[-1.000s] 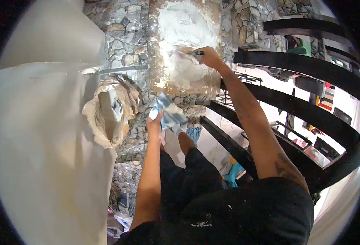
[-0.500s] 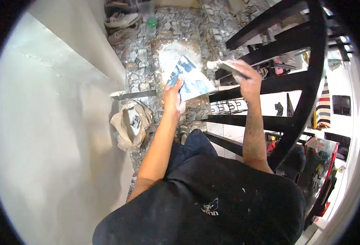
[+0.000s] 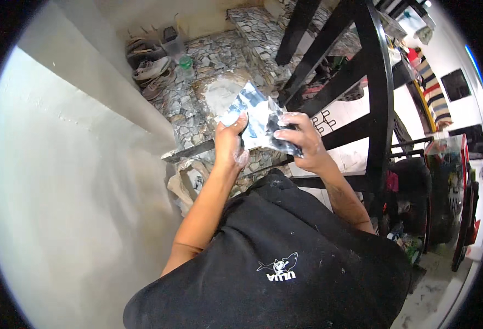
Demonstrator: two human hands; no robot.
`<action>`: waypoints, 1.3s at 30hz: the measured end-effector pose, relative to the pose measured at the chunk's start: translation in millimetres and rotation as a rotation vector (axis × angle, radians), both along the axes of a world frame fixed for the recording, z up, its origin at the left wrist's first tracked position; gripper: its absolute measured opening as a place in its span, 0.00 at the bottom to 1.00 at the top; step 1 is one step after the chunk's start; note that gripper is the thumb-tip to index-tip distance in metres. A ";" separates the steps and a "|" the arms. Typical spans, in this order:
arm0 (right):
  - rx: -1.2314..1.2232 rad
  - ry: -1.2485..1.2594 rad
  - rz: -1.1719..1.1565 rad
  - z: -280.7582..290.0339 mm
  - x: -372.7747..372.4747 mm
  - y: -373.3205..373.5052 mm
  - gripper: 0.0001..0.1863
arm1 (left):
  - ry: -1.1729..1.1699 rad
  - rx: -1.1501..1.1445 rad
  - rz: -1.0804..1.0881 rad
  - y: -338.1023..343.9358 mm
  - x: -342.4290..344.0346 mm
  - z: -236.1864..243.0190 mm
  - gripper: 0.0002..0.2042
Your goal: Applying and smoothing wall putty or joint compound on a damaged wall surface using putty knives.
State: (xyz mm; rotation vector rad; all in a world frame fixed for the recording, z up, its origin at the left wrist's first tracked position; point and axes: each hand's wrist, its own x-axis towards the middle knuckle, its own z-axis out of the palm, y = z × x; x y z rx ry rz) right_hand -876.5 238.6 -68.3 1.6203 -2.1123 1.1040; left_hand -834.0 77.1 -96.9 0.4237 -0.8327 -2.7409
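My left hand (image 3: 229,143) grips a flat, shiny metal plate (image 3: 248,103), its thumb lying over the near edge. White paste is smeared across the plate. In my right hand (image 3: 306,143) is a dark flat scraper (image 3: 276,122), held against the plate's right side with the fingers curled over it. Both hands carry white smears. Beyond the plate, a board (image 3: 219,90) with white material on it lies on the stone-patterned floor. The lower part of the scraper is hidden by my right fingers.
Left stands a smooth pale wall (image 3: 88,164). A crumpled brown bag (image 3: 182,189) sits below my left forearm. Black railing bars (image 3: 356,82) rise on the right. Shoes (image 3: 152,70) and a green-lidded container (image 3: 186,64) are at the far left.
My right hand has come down and left, bringing the scraper from beside the plate onto its right side. The head view has shifted and turned.
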 end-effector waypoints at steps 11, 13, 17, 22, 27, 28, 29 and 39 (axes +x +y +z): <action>0.090 0.123 -0.235 -34.7 -44.5 23.5 0.23 | 0.070 0.015 -0.156 -2.5 23.7 34.0 0.09; -0.081 -0.189 -0.306 -51.5 -67.0 33.6 0.21 | 0.141 -0.038 -0.192 -3.7 27.6 41.5 0.10; -0.738 -1.120 -0.073 -26.0 -80.6 33.7 0.17 | 0.000 -0.099 -0.245 -23.3 15.7 2.3 0.10; -0.525 -1.429 0.245 -11.4 -83.2 -5.5 0.14 | -0.069 -0.047 -0.355 -27.9 12.6 -23.7 0.11; -0.333 -1.129 -0.035 -34.3 -85.7 -36.8 0.13 | -0.030 0.014 -0.388 -15.1 19.0 -21.4 0.12; -0.318 -1.135 -0.029 -34.6 -86.8 -37.6 0.13 | 0.013 0.044 -0.391 -16.0 19.4 -23.8 0.13; -0.196 -1.001 -0.061 -33.1 -88.7 -36.2 0.13 | 0.057 0.072 -0.394 -16.7 19.5 -25.9 0.13; 0.247 -0.547 -0.056 -47.2 -73.8 17.2 0.12 | 0.061 0.063 -0.249 -41.3 33.0 -12.4 0.12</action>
